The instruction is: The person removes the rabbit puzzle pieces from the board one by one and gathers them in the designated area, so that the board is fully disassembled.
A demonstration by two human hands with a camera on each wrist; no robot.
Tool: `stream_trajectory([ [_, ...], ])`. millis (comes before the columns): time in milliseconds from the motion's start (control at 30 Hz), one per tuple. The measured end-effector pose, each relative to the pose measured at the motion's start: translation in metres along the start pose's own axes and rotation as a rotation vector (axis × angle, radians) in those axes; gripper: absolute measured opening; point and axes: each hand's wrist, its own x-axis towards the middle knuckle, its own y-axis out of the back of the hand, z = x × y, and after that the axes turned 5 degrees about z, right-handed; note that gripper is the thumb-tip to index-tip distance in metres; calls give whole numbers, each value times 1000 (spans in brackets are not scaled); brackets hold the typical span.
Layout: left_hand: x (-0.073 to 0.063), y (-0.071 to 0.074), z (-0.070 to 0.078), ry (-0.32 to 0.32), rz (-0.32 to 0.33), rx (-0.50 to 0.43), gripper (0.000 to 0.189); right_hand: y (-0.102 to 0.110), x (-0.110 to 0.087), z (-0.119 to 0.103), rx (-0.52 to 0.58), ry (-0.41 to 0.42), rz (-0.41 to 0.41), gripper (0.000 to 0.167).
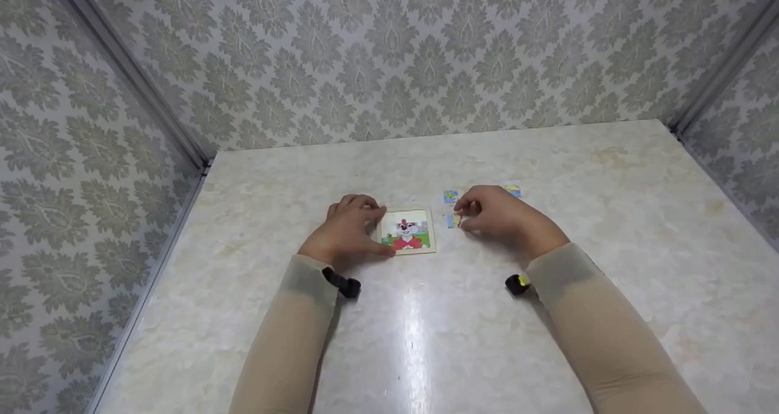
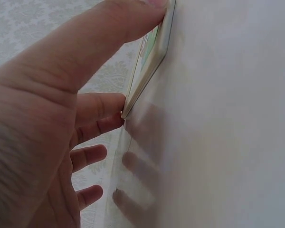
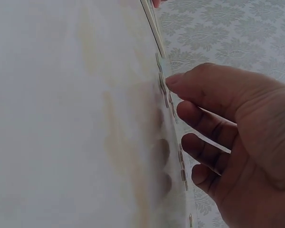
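A square wooden puzzle tray lies on the table, its partly filled picture showing a white cartoon animal in red on green. My left hand grips the tray's left side, with the thumb on its near edge and the index finger at the far corner. To the right of the tray, my right hand reaches down with bent fingers. Its thumb and index finger pinch a small yellow-and-blue puzzle piece, low at the tabletop. A blue piece lies just beyond these fingertips.
Another blue-and-yellow piece lies behind my right hand. More thin pieces show edge-on past the fingers in the right wrist view. The pale marbled table meets patterned wall panels at the back and sides.
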Motion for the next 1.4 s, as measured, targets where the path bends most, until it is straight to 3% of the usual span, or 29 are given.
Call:
stream_trajectory([
  [500, 2, -5, 2, 12, 0, 4, 103, -17, -4, -35, 121, 121, 140, 32],
  [667, 2, -5, 2, 22, -1, -6, 102, -34, -2, -59, 164, 73, 122, 35],
  [833, 3, -3, 0, -12, 5, 17, 100, -52, 8, -73, 240, 52, 83, 38],
  [1200, 3, -3, 2, -25, -2, 1, 101, -70, 14, -67, 347, -17, 10, 50],
  [1400, 1, -1, -4, -27, 10, -7, 98, -78, 17, -71, 266, 32, 24, 55],
])
